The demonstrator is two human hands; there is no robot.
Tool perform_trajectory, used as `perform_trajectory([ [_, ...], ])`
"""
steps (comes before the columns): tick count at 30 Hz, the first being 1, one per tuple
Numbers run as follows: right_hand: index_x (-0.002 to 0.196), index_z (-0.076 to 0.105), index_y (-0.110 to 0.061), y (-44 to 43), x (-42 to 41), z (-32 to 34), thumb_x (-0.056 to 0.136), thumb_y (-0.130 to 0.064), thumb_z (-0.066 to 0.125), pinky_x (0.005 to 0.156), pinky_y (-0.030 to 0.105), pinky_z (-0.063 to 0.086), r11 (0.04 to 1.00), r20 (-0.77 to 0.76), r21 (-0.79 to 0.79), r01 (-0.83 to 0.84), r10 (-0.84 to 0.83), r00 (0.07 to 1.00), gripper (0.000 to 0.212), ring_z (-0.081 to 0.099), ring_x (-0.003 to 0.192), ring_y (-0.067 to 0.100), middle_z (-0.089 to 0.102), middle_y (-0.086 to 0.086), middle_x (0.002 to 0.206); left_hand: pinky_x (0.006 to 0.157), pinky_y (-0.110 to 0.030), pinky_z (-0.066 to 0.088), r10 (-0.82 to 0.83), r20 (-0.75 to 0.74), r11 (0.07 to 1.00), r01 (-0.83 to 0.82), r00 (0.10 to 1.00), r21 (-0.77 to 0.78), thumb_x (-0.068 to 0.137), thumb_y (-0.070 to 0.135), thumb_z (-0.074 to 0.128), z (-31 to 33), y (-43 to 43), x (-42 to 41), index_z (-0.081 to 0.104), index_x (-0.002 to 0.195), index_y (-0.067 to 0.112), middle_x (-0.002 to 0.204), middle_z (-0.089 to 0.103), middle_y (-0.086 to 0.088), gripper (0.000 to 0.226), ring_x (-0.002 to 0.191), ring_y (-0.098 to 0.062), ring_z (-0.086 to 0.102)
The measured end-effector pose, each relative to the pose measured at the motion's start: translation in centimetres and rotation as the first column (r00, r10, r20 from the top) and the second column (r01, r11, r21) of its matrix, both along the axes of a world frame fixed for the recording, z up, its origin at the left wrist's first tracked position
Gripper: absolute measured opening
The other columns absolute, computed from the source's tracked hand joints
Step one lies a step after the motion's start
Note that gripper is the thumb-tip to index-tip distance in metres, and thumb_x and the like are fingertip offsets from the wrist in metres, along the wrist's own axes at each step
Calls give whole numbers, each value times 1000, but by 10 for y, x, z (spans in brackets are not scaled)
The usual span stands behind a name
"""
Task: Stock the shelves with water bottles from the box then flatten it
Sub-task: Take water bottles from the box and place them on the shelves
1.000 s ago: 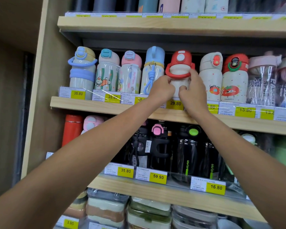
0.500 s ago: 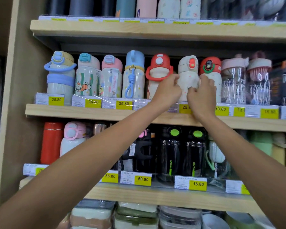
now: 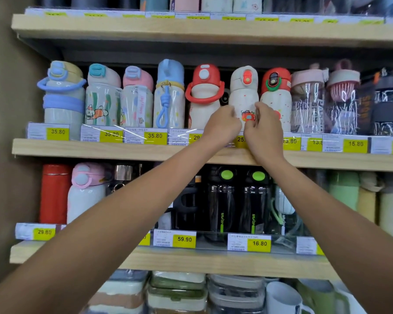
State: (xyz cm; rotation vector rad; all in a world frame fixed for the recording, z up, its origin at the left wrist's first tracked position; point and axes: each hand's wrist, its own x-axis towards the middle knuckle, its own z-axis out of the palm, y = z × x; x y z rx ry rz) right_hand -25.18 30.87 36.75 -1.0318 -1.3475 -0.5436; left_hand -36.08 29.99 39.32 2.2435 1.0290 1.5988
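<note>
Both my hands are raised to the middle shelf (image 3: 100,150). My left hand (image 3: 221,126) and my right hand (image 3: 262,130) hold the lower body of a white speckled bottle with a cream lid and red button (image 3: 244,91), one hand on each side. The bottle stands upright between a white bottle with a red lid and red handle (image 3: 203,91) on its left and a white bottle with a red and green lid (image 3: 276,91) on its right. The box is not in view.
Several more children's bottles line the middle shelf to the left, wrapped clear bottles (image 3: 309,103) to the right. The lower shelf (image 3: 191,259) carries red, pink, black and green bottles. Food containers (image 3: 177,291) and a mug (image 3: 281,295) sit below. Yellow price tags edge each shelf.
Both hands have shifted right from the red-handled bottle to the white bottle with the cream lid, and the view has moved right with them.
</note>
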Motion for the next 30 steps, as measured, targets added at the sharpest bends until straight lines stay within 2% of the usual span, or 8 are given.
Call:
perform_trajectory([
  [4,114,53,-3,-2,2,0,85,-8,45,72,28,28,999,19,33,-35,35,999,31,46,99,26,55,12,104,56,-30,27,8,52,1000,-7,999,-22,75,2,37,-1,-6,2,43,73,11,73,43,-2,11,73,-25,39],
  [7,120,50,-3,-7,6,1,82,-5,44,84,33,34,986,-85,119,116,-106,991,39,43,113,31,49,15,122,87,-31,43,3,167,997,-15,986,70,85,-2,38,-7,-8,7,52,118,5,120,55,-9,36,109,-23,52],
  [9,123,48,-2,-8,12,5,84,-8,46,92,35,33,973,-178,108,205,-184,967,40,39,119,33,44,17,129,98,-27,39,-31,223,988,-3,974,154,89,-2,38,-10,-11,9,49,127,6,131,51,-8,40,118,-20,49],
  [15,124,42,-1,-8,23,11,82,-30,65,95,42,38,933,-170,-134,333,-353,920,56,38,121,36,41,18,132,97,-30,43,-117,188,984,88,975,156,91,0,38,-10,-17,24,55,124,9,129,56,-5,38,115,-18,55],
  [20,126,38,-3,-5,28,19,80,-32,70,93,44,40,923,-180,-224,312,-354,918,63,38,122,36,40,18,132,88,-28,45,-124,231,982,85,965,171,88,-3,39,-13,-21,42,59,117,8,117,61,-6,37,108,-19,57],
  [26,130,37,-2,-17,40,21,97,-12,37,94,44,38,926,-123,-214,311,-341,932,35,38,126,36,40,19,135,93,-25,36,38,169,996,-50,985,68,91,8,40,-8,-31,71,55,123,9,128,57,-8,36,121,-22,49],
  [28,128,40,-4,-18,47,18,97,-13,38,90,44,39,939,-106,-210,272,-298,948,32,41,123,35,42,17,133,83,-27,36,62,120,998,-60,991,-26,88,19,38,-1,-33,79,60,103,15,107,61,-5,26,109,-24,49],
  [30,125,43,-4,-21,58,16,95,-19,45,86,42,39,962,-69,-213,171,-189,979,33,44,120,34,44,17,131,69,-28,39,120,5,991,-119,993,-64,88,14,40,7,-33,85,54,78,13,84,56,-5,18,91,-24,51],
])
